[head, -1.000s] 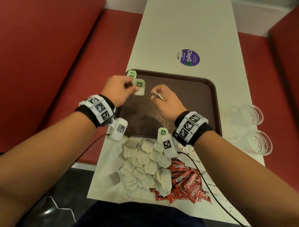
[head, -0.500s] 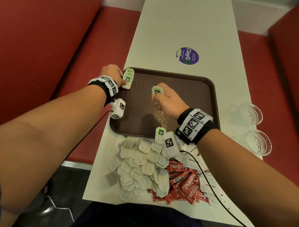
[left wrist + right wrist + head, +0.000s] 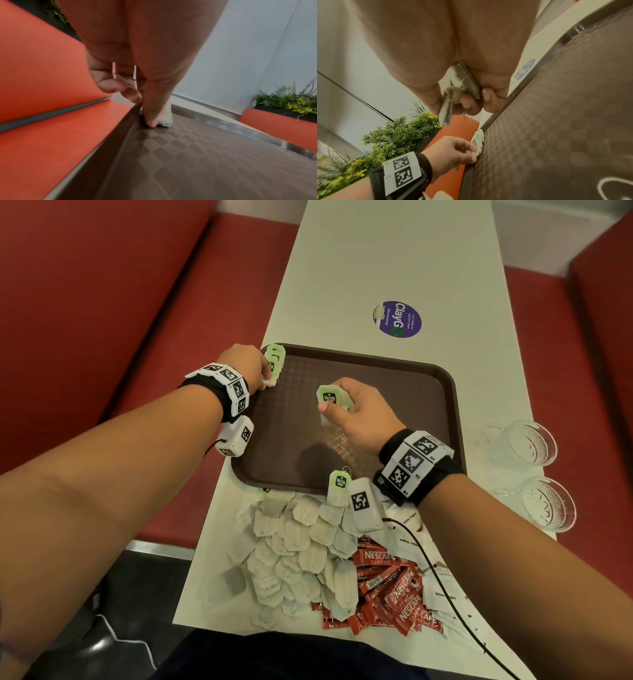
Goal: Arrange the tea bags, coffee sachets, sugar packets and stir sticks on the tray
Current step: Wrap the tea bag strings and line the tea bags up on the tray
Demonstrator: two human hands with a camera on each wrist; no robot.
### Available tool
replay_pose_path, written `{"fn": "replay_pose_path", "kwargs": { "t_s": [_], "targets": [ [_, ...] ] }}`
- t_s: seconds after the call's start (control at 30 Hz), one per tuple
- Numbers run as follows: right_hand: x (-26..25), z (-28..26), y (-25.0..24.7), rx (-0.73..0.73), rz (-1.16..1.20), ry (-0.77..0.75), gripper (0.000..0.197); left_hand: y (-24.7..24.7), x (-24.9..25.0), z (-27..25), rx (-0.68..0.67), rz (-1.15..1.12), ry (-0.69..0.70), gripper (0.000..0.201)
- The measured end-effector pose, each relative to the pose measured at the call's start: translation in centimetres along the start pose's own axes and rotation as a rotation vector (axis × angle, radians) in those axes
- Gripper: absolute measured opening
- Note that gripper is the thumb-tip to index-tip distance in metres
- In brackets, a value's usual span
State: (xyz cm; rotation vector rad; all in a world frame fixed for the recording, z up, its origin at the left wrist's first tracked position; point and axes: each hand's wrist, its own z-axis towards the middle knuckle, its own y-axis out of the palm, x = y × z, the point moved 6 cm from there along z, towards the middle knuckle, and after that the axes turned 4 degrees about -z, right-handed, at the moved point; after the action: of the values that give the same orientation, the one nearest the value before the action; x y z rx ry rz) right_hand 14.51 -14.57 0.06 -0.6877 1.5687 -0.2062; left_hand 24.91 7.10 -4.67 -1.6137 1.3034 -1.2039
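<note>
A brown tray point(image 3: 404, 371) lies on the white table. My left hand point(image 3: 251, 368) pinches a tea bag point(image 3: 275, 364) with a green tag at the tray's far left corner, down on the tray floor point(image 3: 165, 120), overlapping other tea bags point(image 3: 477, 140) there. My right hand point(image 3: 356, 412) hovers over the tray's middle and grips a small bunch of tea bags point(image 3: 330, 400), also seen from below point(image 3: 460, 86). A heap of tea bags point(image 3: 301, 546) lies on the table in front of the tray, with red coffee sachets point(image 3: 387, 590) and white sugar packets point(image 3: 411, 529) beside it.
Two glass cups point(image 3: 527, 443) point(image 3: 544, 505) stand on the table right of the tray. A purple round sticker point(image 3: 397, 319) lies beyond the tray. Red benches point(image 3: 120, 302) flank the narrow table. A black cable point(image 3: 431, 563) runs across the sachets.
My left hand moved from the tray's middle to its far left corner and lowered the tea bag onto the tray. My right hand shifted slightly and turned its tea bags tag-up.
</note>
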Motion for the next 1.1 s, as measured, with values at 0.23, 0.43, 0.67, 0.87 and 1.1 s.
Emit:
{"fn": "replay_pose_path", "kwargs": {
  "t_s": [0.23, 0.43, 0.67, 0.87, 1.1],
  "targets": [
    [-0.3, 0.2, 0.2, 0.039, -0.022, 0.017, 0.017, -2.7, 2.5, -3.2, 0.146, -0.331, 0.201, 0.028],
    [-0.6, 0.5, 0.6, 0.056, 0.019, 0.008, 0.029, -3.7, 7.0, -9.4, -0.046, -0.568, 0.518, 0.025],
    [-1.0, 0.5, 0.6, 0.125, 0.052, 0.027, 0.042, -3.8, 6.4, -9.9, 0.055, -0.549, 0.542, 0.003],
    [0.1, 0.2, 0.7, 0.093, 0.098, 0.119, 0.012, -5.0, 2.7, -6.4, 0.219, -0.467, 0.372, 0.012],
    [0.8, 0.0, 0.7, 0.064, 0.109, 0.133, 0.011, -2.1, -0.5, -1.4, -0.028, -0.028, 0.160, 0.019]
  ]
}}
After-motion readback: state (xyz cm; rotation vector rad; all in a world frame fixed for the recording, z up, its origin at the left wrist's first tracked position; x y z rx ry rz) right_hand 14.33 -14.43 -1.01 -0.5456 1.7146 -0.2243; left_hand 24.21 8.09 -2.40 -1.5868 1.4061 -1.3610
